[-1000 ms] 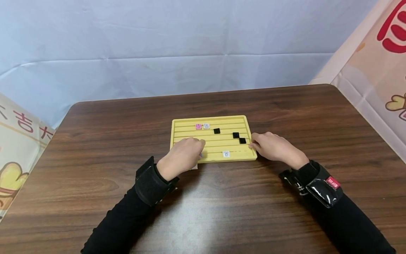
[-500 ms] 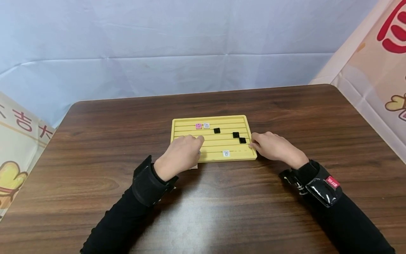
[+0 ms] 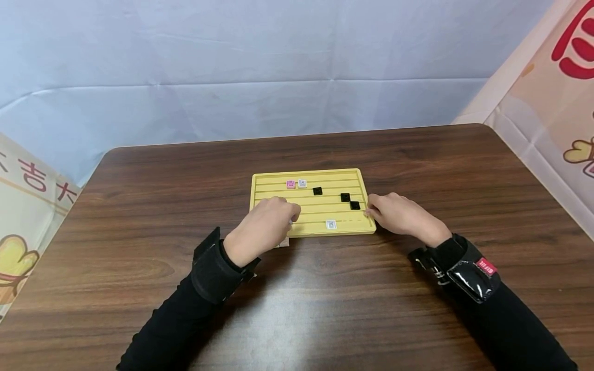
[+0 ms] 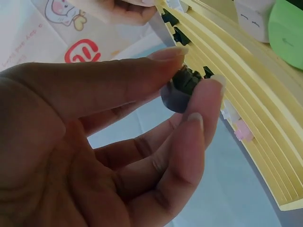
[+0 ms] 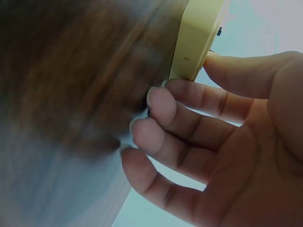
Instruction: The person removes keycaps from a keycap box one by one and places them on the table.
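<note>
A yellow ridged board [image 3: 306,171] lies on the table, with small square tiles on its rows. My left hand [image 3: 264,225] is over the board's near left part. Its thumb and index finger pinch a small dark block [image 4: 176,97], seen close up in the left wrist view. At the board's right edge is my right hand [image 3: 400,214]. In the right wrist view its thumb lies on the top of the board's edge and the index fingertip on the side, gripping it. A pink tile [image 3: 290,184] and a white tile [image 3: 302,183] sit side by side in the far row.
Black tiles [image 3: 345,197] lie on the board's middle rows; another white tile [image 3: 331,224] is in a near row. A beige piece [image 3: 284,242] shows beside the near edge, partly under my left hand. The left wrist view shows a green rounded piece [image 4: 289,40] beyond the board.
My left hand has shifted slightly away and to the left over the board, its fingertips then turning a little back right. The right hand and the tiles stay in place.
</note>
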A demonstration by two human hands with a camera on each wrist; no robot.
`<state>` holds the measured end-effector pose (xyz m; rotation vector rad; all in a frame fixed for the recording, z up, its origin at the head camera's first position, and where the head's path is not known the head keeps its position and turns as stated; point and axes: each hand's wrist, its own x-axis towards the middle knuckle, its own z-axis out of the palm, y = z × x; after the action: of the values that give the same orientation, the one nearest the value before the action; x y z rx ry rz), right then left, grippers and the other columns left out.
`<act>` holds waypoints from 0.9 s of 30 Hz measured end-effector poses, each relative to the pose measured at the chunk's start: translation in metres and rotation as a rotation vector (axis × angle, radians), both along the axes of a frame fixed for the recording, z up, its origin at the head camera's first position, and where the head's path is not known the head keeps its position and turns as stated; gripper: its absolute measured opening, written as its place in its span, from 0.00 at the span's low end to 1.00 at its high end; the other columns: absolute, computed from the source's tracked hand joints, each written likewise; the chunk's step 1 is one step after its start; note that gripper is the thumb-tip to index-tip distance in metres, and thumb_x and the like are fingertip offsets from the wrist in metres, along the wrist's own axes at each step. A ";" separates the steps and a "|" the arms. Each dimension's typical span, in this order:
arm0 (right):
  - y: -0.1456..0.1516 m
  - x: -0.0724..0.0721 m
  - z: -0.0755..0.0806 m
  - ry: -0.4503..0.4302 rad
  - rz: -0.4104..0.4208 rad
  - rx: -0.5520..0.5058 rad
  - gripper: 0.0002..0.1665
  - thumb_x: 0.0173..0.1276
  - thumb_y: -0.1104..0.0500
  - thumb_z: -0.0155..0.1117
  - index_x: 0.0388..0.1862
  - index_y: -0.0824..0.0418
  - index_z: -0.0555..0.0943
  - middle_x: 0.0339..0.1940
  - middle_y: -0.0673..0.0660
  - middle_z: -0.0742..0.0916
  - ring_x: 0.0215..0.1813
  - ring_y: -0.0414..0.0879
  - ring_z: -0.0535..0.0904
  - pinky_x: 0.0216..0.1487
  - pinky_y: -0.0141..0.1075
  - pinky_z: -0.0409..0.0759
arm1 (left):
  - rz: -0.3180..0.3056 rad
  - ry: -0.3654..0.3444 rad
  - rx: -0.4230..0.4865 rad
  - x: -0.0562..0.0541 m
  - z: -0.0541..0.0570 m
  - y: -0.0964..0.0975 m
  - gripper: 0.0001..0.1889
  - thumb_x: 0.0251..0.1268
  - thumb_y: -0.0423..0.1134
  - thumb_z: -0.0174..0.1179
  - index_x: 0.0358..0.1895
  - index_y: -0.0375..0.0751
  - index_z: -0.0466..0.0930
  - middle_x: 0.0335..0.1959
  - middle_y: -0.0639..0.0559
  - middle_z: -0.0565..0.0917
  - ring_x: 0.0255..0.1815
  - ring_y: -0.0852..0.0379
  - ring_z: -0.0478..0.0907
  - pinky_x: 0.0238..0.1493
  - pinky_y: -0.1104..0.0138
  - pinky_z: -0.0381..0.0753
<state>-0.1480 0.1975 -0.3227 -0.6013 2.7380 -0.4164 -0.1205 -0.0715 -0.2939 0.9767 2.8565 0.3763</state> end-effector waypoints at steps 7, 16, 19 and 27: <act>0.000 0.001 0.000 0.006 0.003 -0.005 0.07 0.70 0.61 0.52 0.35 0.65 0.73 0.19 0.52 0.73 0.18 0.42 0.63 0.22 0.34 0.60 | 0.014 -0.028 0.004 0.004 0.000 0.003 0.06 0.57 0.25 0.58 0.35 0.37 0.80 0.29 0.46 0.79 0.30 0.53 0.76 0.31 0.67 0.74; -0.002 0.001 0.000 0.000 0.000 -0.002 0.07 0.70 0.61 0.52 0.36 0.65 0.73 0.20 0.53 0.73 0.18 0.42 0.63 0.22 0.34 0.60 | -0.031 0.027 -0.065 0.011 -0.003 0.011 0.04 0.60 0.28 0.58 0.32 0.40 0.79 0.24 0.47 0.76 0.22 0.54 0.71 0.22 0.69 0.68; -0.002 0.001 0.000 -0.005 0.000 -0.001 0.07 0.70 0.61 0.52 0.36 0.65 0.73 0.20 0.53 0.73 0.18 0.42 0.63 0.22 0.34 0.60 | -0.034 0.033 -0.096 0.013 -0.005 0.016 0.05 0.62 0.28 0.56 0.31 0.40 0.78 0.22 0.48 0.74 0.22 0.54 0.71 0.20 0.68 0.68; -0.002 0.001 0.000 -0.002 0.001 -0.004 0.07 0.70 0.61 0.52 0.36 0.65 0.73 0.20 0.53 0.73 0.18 0.42 0.63 0.22 0.34 0.60 | -0.052 0.083 -0.159 0.019 -0.013 0.025 0.06 0.60 0.26 0.54 0.33 0.40 0.78 0.24 0.48 0.76 0.27 0.52 0.76 0.21 0.65 0.73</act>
<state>-0.1470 0.1957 -0.3232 -0.6026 2.7357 -0.4220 -0.1015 -0.0462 -0.3072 1.0577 2.8732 0.1044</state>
